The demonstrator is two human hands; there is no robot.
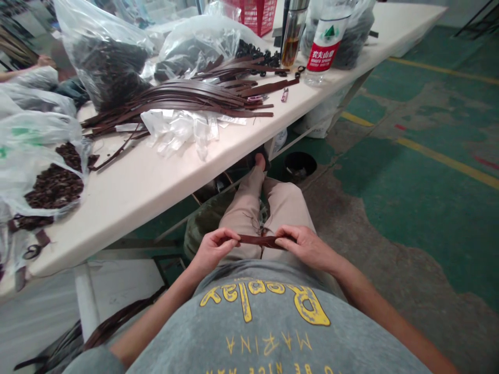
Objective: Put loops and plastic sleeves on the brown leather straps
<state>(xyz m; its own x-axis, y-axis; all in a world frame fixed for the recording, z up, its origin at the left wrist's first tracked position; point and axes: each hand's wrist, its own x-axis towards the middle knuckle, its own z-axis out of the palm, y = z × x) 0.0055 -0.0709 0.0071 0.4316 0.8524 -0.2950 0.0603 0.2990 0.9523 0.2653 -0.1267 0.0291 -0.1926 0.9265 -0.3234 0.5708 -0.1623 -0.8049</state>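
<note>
A short brown leather strap point(259, 241) lies across my lap, held at both ends. My left hand point(213, 248) pinches one end between thumb and fingers, and my right hand point(304, 248) grips the other end. A few thin threads hang below the strap over my beige trousers. Both hands are well below and nearer to me than the white table's edge. On the table, a long bundle of similar brown leather straps point(183, 98) lies beside crumpled clear plastic point(183, 127).
The white table point(136, 192) runs diagonally on my left, with bulging plastic bags of dark small parts point(105, 59), a water bottle point(325, 44) and a metal flask point(293, 34). Another person's arm point(23, 70) is far left. More straps point(117, 324) hang at lower left.
</note>
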